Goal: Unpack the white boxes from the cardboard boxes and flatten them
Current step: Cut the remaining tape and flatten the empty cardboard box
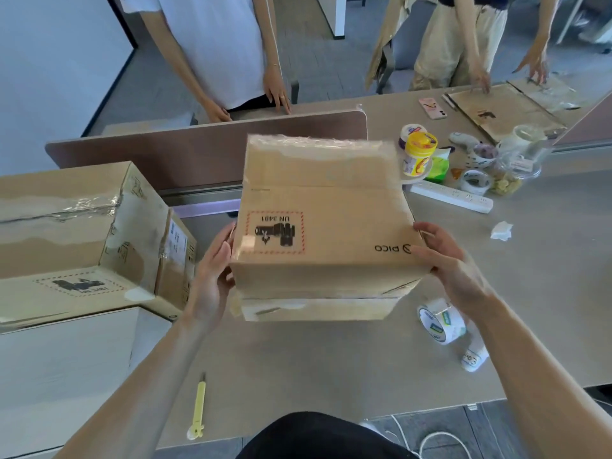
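Right now the fingers [224, 251] of the left hand [213, 276] curl round the left side of a cardboard box [326, 207]. The fingers [430, 231] of the right hand [455, 271] grip its right side, and the thumb lies on top by the word PICO. Both hands hold the box up above the table [331, 352], in the middle of the view. Its top face has a red dotted label that reads UN 3481, upside down. Clear tape covers its far end.

On the left stands a pile of more cardboard boxes [76, 223], taped shut. Near the right hand a roll of tape [442, 321] lies on the table. A yellow pen-like tool [199, 404] lies on the near side, close to the table's edge. Far to the right are a tub with a yellow lid [419, 154], a white power strip [452, 196], a pink phone [432, 107] and a flat sheet of cardboard [503, 111]. A brown divider wall [185, 150] runs across the far side. Two other people stand behind it, and their hands touch the far edge.
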Demonstrator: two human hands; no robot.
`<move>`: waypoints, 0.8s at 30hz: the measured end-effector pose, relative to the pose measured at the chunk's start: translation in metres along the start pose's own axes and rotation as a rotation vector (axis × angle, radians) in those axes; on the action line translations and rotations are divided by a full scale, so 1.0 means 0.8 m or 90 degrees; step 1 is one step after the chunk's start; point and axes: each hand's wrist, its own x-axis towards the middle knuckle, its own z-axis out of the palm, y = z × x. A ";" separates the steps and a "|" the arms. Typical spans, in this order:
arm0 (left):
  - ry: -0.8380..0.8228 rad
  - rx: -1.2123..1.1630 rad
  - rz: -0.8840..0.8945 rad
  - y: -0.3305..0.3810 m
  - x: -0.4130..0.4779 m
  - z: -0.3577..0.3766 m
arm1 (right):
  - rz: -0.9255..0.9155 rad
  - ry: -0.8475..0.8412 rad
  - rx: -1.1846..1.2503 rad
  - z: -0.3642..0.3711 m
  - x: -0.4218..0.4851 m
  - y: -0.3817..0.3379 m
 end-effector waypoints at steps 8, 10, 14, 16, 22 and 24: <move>-0.031 0.187 0.060 0.027 0.016 -0.020 | -0.085 0.018 -0.001 0.005 0.014 -0.045; -0.009 0.224 0.053 0.029 0.025 -0.025 | -0.096 0.027 -0.048 0.009 0.020 -0.052; 0.061 0.309 0.005 0.024 0.041 -0.031 | -0.093 0.064 -0.105 0.019 0.036 -0.053; 0.083 0.340 -0.019 0.017 0.043 -0.027 | -0.085 0.090 -0.181 0.023 0.044 -0.046; 0.103 0.450 -0.041 0.008 0.056 -0.019 | -0.073 0.189 -0.304 0.035 0.060 -0.033; 0.106 0.484 -0.039 0.018 0.061 -0.014 | -0.045 0.205 -0.372 0.035 0.063 -0.039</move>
